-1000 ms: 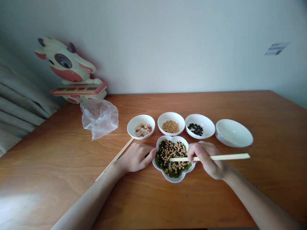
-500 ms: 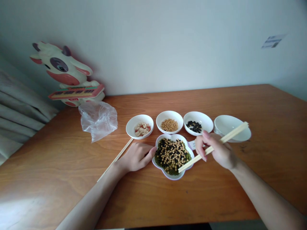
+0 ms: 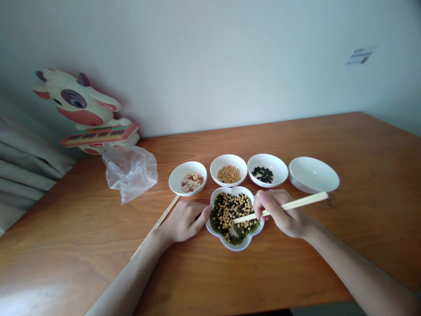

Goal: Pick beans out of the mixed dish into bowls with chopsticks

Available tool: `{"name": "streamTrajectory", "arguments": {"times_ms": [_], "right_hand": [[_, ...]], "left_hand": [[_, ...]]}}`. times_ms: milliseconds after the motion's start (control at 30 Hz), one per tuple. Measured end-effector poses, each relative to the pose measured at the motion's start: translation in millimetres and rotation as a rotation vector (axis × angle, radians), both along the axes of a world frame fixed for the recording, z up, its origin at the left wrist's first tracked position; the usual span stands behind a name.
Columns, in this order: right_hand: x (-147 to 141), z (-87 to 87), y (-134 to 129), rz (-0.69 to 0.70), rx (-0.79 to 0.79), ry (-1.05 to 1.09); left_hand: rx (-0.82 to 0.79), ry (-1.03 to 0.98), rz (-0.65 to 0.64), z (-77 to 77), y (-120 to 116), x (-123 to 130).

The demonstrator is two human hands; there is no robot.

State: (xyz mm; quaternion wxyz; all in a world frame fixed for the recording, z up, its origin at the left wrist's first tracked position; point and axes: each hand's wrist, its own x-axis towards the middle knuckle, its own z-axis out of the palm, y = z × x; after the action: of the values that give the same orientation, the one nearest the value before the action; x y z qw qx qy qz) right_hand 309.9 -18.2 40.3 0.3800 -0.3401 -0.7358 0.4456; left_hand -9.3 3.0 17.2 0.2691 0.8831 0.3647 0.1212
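A white flower-shaped bowl (image 3: 242,245) with a lilac rim holds mixed yellow, black and green beans. Its left edge is gripped by my left hand (image 3: 187,220), whose thumb tip meets the rim while the palm side rests near the table. My right hand (image 3: 283,213), closed around a pair of pale wooden chopsticks (image 3: 307,200), hovers over the bowl's right side. The chopstick tips dip among the beans, near a small patch where the bowl's bottom shows. Behind stand a white bowl of yellow beans (image 3: 229,174) and another with black beans (image 3: 263,174).
At the left of the row, a white bowl (image 3: 176,179) contains pale and reddish slices. A white bowl (image 3: 314,173) with nothing visible inside stands at the right. More chopsticks (image 3: 166,213) lie partly beneath my left forearm. A plastic bag (image 3: 131,171) sits before a cow toy keyboard (image 3: 98,136).
The chopstick tips have moved from the bowl's front right edge toward its middle, and the beans there are pushed aside. My right hand is closer to the bowl. My left hand stays at the rim.
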Motion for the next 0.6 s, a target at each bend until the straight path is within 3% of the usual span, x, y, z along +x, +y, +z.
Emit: {"name": "streamTrajectory", "arguments": {"times_ms": [100,233,400,600], "right_hand": [[0.4,0.4,-0.5,-0.099,0.078,0.086],[0.4,0.4,-0.1,0.002,-0.021,0.076],[1.7,2.9,-1.2,-0.12,0.197,-0.001],[16.1,12.6,2.8,-0.214,0.058,0.062]], "left_hand": [[-0.009,0.007,0.003,0.5,0.3,0.2],[-0.017,0.014,0.004,0.2,0.5,-0.2],[-0.015,0.021,0.005,-1.3,0.9,-0.7],[-0.005,0.023,0.004,-1.0,0.3,-1.1]]}}
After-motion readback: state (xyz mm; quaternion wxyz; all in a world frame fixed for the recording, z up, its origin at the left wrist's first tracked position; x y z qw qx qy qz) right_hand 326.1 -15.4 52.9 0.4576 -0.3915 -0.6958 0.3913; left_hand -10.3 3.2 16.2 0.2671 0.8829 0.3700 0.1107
